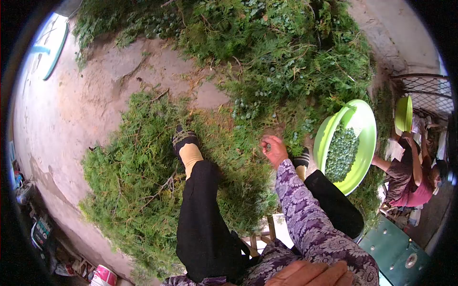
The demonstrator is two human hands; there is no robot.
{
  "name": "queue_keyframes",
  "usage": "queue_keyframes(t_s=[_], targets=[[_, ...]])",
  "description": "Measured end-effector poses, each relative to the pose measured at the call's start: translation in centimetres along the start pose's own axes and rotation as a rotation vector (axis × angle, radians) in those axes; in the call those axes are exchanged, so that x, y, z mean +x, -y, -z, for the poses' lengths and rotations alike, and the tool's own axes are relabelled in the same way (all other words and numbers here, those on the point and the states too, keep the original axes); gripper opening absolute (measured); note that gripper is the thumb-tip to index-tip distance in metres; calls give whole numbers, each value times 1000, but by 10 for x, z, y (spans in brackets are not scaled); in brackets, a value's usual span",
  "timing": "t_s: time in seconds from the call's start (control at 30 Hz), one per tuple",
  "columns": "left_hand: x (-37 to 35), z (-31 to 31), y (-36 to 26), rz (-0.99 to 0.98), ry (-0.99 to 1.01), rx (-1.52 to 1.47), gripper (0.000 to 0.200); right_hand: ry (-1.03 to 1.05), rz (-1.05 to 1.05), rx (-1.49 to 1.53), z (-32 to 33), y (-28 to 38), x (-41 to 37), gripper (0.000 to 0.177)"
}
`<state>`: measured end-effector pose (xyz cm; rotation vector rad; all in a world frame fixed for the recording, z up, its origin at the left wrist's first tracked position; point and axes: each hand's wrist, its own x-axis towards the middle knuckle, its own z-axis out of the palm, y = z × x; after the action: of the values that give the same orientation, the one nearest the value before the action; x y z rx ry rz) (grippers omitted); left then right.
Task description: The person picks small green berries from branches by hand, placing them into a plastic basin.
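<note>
My right hand (274, 150) is over the cut evergreen branches between my feet, its thumb and fingers curled together. Whatever may be in that pinch is too small to make out. Just right of it stands a lime-green basin (365, 143), tilted, with many small green cones (341, 152) inside. At the bottom edge, close to the camera, my left hand (312, 275) lies across by my right sleeve, fingers stretched out and partly cut off. Leafy branches (129, 190) spread around my left foot, and a larger heap of branches (276, 52) with bluish-green cones lies ahead.
To the right another person (405, 176) sits near a second green basin (404, 113). A dark green metal box (396, 250) is at the lower right. Bare concrete floor (57, 124) stretches left. A pink-and-white container (103, 276) stands at the lower left.
</note>
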<state>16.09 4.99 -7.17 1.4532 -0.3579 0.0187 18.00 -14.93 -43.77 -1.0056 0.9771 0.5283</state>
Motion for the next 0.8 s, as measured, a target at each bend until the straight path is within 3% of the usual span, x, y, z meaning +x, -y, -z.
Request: queue_keyframes(t_s=[0.1,0.2,0.27,0.3,0.37,0.5,0.57,0.63,0.7,0.77,0.8], targets=[[0,0,1,-3,1,8,28,-77,49,-51,-3,0,6,9],[3,-1,0,-13,4,19,28,-123,81,-316,11,-23,45,13],[5,-1,0,-16,7,30,27,-322,353,-797,15,-39,70,22],[6,0,0,-15,9,36,27,-318,349,-796,14,-41,73,22],[7,0,1,-14,9,47,27,-422,498,-1228,-7,-29,57,31],[11,-1,-3,-19,11,67,27,-487,498,-1117,-28,-23,47,33],[17,-1,-13,46,29,80,27,-508,324,-1222,-37,-14,42,35],[21,-1,-15,110,49,89,28,-477,319,-1163,-42,-9,35,31],[25,3,-11,-37,118,184,29,-446,316,-1106,-38,-8,34,27],[23,2,-11,8,105,149,30,-165,115,-481,-27,-13,30,13],[21,1,-12,56,91,115,31,-165,113,-482,-22,-17,27,13]])
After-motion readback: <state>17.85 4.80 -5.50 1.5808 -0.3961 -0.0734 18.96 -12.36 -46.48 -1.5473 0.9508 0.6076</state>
